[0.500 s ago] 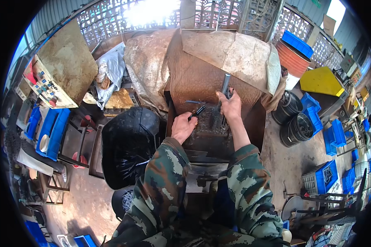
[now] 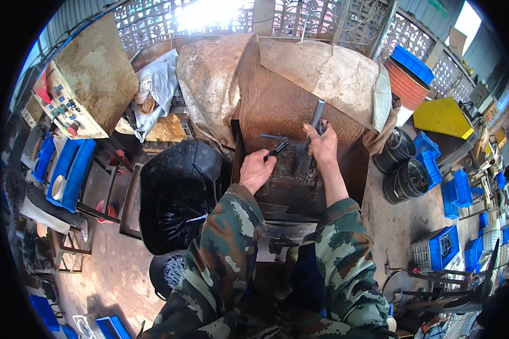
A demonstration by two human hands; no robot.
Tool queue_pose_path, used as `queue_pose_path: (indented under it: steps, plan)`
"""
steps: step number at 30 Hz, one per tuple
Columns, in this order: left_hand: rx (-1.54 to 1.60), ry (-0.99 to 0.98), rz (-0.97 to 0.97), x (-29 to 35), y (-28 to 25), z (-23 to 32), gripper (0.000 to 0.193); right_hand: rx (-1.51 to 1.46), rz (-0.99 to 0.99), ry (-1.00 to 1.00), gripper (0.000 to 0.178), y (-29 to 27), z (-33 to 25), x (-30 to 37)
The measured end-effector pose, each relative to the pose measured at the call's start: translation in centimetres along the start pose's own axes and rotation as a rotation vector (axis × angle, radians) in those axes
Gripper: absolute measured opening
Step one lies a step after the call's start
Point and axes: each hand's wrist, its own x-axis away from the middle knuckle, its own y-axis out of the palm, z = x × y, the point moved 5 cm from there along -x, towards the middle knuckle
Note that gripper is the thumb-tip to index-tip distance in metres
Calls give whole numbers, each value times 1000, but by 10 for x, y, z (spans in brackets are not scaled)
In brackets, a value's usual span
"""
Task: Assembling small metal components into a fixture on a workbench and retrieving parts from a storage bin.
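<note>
My left hand (image 2: pixel 258 169) is closed around a slim black object (image 2: pixel 278 149), which juts out past the fingers toward the upper right; its exact kind is too small to make out. My right hand (image 2: pixel 324 146) grips an upright grey metal bar (image 2: pixel 318 112) near its middle, with the top end rising above the fingers. Between and below the hands lies a dark, grimy metal work block (image 2: pixel 291 168) strewn with bits. A thin dark strip (image 2: pixel 270 136) lies just beyond the left hand's piece.
A large black tub (image 2: pixel 178 169) with thin metal pieces stands left, and a smaller bucket (image 2: pixel 173 271) of grey parts sits below it. Brown sheeting (image 2: pixel 300 85) drapes behind the work block. Black buckets (image 2: pixel 404 179) and blue crates (image 2: pixel 444 248) stand on the right.
The view has shifted slightly, so both hands and the work block appear a little farther right. Each hand keeps its hold; the black object tilts much as before.
</note>
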Motion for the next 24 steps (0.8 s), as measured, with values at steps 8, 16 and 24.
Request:
queue_pose_path:
  steps: [8, 16, 24]
  plan:
    - [-33, 6, -3, 1, -1, 1, 32, -19, -6, -15, 32, 1, -1, 0]
    - [-49, 33, 23, -2, 8, -6, 32, 40, 16, -35, 37, -1, 1, -3]
    - [-52, 38, -7, -3, 15, -3, 30, 57, 20, 17, 45, -6, 0, -1]
